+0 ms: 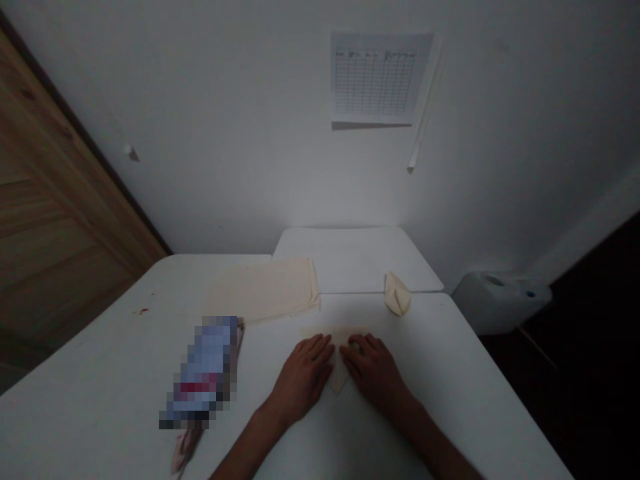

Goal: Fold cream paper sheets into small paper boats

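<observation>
A cream cloth napkin [340, 373] lies folded into a downward-pointing triangle on the white table [100, 373]. My left hand [304, 377] rests flat on its left half, fingers stretched out. My right hand [373, 373] lies flat on the right half, fingers extended toward the top edge. Most of the napkin is hidden under both hands. A stack of flat cream napkins [265, 290] sits behind and to the left. One finished folded napkin [397, 295] stands at the back right.
A blurred-out rectangular object [205, 373] lies to the left of my hands. A second smaller white table [355, 257] abuts the far edge. A white container [500, 297] stands off the right side. A wooden door [50, 220] is at left, a printed sheet [377, 77] on the wall.
</observation>
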Tool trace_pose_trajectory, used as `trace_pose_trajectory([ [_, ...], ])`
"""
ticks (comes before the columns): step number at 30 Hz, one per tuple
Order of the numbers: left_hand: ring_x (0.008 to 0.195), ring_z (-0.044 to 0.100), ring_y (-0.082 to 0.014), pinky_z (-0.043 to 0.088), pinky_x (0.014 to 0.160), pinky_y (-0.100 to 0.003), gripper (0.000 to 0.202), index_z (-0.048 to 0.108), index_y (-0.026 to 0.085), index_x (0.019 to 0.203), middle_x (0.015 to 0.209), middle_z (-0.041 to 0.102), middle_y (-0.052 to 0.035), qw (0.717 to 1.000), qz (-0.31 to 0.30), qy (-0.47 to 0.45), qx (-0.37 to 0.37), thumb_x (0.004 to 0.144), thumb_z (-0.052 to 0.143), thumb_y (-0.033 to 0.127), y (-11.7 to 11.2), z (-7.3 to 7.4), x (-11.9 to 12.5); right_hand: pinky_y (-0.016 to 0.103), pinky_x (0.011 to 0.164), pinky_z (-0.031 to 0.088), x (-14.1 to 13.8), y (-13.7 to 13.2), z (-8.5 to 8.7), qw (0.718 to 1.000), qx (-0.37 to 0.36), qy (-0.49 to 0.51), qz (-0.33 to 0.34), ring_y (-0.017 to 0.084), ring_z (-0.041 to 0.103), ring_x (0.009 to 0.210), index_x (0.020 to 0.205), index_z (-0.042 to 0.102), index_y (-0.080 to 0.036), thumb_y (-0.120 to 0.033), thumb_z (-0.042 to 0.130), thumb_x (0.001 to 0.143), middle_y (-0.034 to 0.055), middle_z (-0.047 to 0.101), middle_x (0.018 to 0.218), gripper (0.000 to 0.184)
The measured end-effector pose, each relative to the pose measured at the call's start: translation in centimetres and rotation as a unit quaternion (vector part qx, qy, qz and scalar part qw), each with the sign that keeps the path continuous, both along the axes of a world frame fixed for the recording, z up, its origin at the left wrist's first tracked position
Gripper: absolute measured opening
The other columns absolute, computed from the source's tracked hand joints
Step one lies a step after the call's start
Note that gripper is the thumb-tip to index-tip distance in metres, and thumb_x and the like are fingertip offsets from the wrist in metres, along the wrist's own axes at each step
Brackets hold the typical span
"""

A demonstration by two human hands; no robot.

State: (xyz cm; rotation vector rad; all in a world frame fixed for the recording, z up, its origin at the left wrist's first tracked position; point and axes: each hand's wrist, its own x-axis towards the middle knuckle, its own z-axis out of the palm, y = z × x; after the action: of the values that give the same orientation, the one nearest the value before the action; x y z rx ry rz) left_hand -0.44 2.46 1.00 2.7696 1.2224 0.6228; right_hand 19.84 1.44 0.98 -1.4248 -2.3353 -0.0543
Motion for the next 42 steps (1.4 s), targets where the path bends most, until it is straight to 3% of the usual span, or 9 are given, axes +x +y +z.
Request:
trace_pose_trajectory([
  [6,0.129,0.046,-0.0222,0.045,0.103,-0.041,0.037,0.053,0.02,0.13,0.136,0.054,-0.0064,1.0,-0.024,-0.007,-0.014,0.095,0.041,0.018,-0.45,-0.21,0.12,0.036,0.087,0.04,0.01,-0.1,0.19,1.0,-0.017,-0.009,-0.001,0.021,0.053,0.101,0.112,0.061,-0.029,-0.021,0.048,0.094,0.0052,0.06,0.113,0.023],
  [21,0.128,0.047,-0.0256,0.046,0.102,-0.044,0.039,0.053,0.02,0.129,0.137,0.053,-0.0062,1.0,-0.006,0.008,-0.009,0.091,0.046,0.014,-0.71,-0.45,0.2,0.037,0.088,0.038,-0.07,-0.12,0.04,0.999,-0.03,-0.018,-0.005,0.023,0.051,0.102,0.114,0.06,-0.028,-0.021,0.047,0.095,0.0056,0.06,0.114,0.024],
  [29,0.131,0.042,-0.025,0.044,0.104,-0.045,0.039,0.053,0.022,0.129,0.136,0.054,-0.0042,0.999,0.005,-0.017,-0.042,0.092,0.046,0.016,-0.71,-0.36,0.13,0.035,0.091,0.039,-0.02,0.07,-0.02,0.998,-0.048,0.009,0.051,0.021,0.051,0.102,0.117,0.06,-0.028,-0.012,0.053,0.09,0.0046,0.06,0.114,0.032],
  [42,0.131,0.043,-0.026,0.044,0.103,-0.046,0.037,0.054,0.021,0.127,0.138,0.052,-0.0051,0.999,0.003,-0.027,-0.033,0.092,0.046,0.016,-0.58,-0.94,0.17,0.036,0.094,0.041,0.21,0.27,-0.66,0.996,-0.04,0.061,0.06,0.021,0.052,0.106,0.114,0.063,-0.027,-0.012,0.058,0.088,0.0042,0.062,0.117,0.031],
])
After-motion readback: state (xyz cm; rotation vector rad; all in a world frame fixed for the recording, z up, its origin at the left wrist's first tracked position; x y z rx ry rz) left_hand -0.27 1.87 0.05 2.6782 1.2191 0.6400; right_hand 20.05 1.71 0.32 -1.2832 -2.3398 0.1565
